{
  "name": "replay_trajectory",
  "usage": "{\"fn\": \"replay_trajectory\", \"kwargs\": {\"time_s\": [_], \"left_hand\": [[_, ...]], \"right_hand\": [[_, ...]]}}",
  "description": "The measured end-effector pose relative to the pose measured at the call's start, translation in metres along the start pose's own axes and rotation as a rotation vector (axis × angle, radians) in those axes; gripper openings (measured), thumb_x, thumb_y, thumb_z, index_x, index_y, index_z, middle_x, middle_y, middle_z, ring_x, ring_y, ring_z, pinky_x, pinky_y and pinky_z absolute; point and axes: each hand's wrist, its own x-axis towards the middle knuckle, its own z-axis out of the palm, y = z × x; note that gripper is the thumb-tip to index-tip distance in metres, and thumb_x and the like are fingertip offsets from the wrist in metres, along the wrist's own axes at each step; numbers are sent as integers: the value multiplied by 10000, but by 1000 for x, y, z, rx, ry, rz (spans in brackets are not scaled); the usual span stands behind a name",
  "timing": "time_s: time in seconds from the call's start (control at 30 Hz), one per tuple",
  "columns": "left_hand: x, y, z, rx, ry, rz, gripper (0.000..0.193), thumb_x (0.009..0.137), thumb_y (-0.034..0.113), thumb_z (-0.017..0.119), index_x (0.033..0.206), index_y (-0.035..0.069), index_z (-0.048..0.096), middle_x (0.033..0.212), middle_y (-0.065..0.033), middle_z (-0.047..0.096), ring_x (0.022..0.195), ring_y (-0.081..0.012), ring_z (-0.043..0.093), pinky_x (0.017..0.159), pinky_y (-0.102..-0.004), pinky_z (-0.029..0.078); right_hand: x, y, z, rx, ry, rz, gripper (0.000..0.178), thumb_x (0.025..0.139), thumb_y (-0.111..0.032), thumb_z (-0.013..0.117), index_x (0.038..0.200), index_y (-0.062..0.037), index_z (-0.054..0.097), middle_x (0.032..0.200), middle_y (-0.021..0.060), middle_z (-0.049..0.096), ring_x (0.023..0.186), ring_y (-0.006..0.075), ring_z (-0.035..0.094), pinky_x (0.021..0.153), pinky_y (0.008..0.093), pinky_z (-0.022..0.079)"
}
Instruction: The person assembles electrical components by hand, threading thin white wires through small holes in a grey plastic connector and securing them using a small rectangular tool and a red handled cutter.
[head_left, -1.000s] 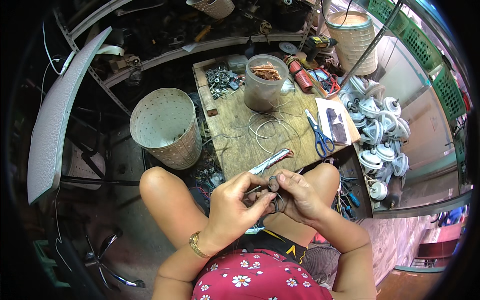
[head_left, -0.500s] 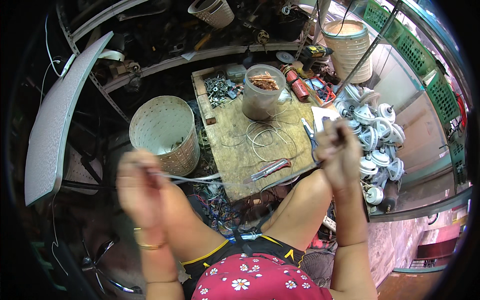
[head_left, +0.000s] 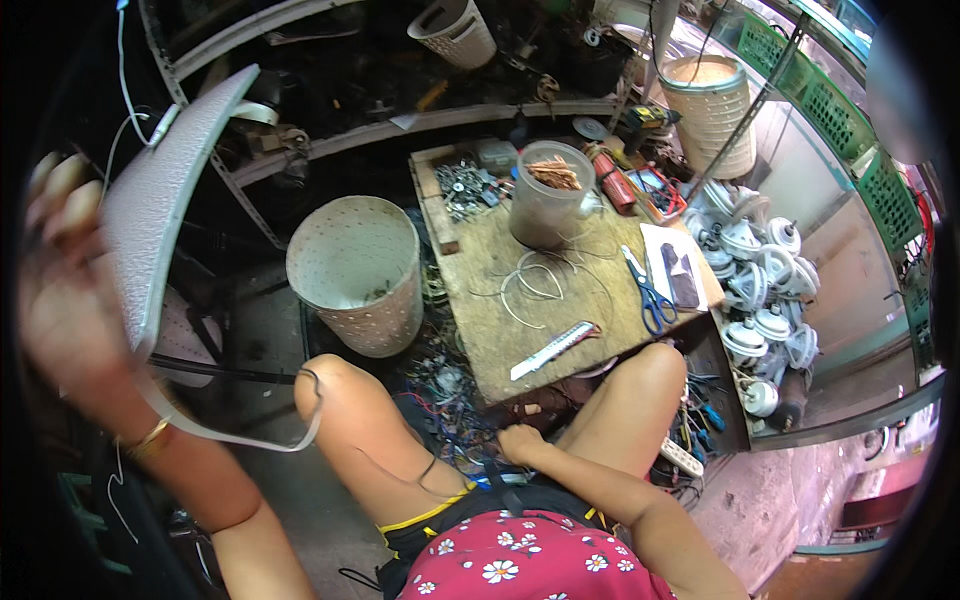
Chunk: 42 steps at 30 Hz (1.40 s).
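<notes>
Whether the left grip [head_left: 70,260] or right grip [head_left: 520,443] is closed I cannot tell, but slack in the flat grey plastic-looking cable [head_left: 245,439] below the left could snag the bare knee [head_left: 345,395].

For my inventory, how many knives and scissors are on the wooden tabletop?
2: utility knife near the front edge; blue-handled scissors farther right. Others may be hidden.

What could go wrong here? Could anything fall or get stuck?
The box cutter lies near the front edge of the table, so a bump might knock it off. The raised left hand looks close to the pale panel and might hit it. The pale cable loops beside the left knee and might catch there.
</notes>
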Motion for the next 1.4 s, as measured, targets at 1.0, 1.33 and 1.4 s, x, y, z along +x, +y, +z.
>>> {"fn": "replay_trajectory", "kwargs": {"time_s": [1.0,1.33,1.4], "left_hand": [[-100,-214,44,-443,314,-500,242,963,174,435,1090,22,573,1179,-131,554,1163,-255,492,952,-368,424],[-136,-205,46,313,81,-358,91,800,31,662,883,0,642,757,16,562,637,-31,451,554,-180,351],[-136,-196,43,400,51,-403,66,778,26,674,832,-1,645,766,6,577,652,-36,464,563,-185,359]], "right_hand": [[-85,-99,-300,1608,859,-454,184,801,-26,676,969,5,607,884,20,625,770,68,561,652,209,454],[-99,-113,-275,1457,1030,-358,133,820,-71,677,904,26,644,772,11,632,645,46,526,562,195,421],[-102,-115,-271,1424,1011,-346,135,824,-80,675,903,25,644,768,12,630,639,48,525,559,197,422]]}}
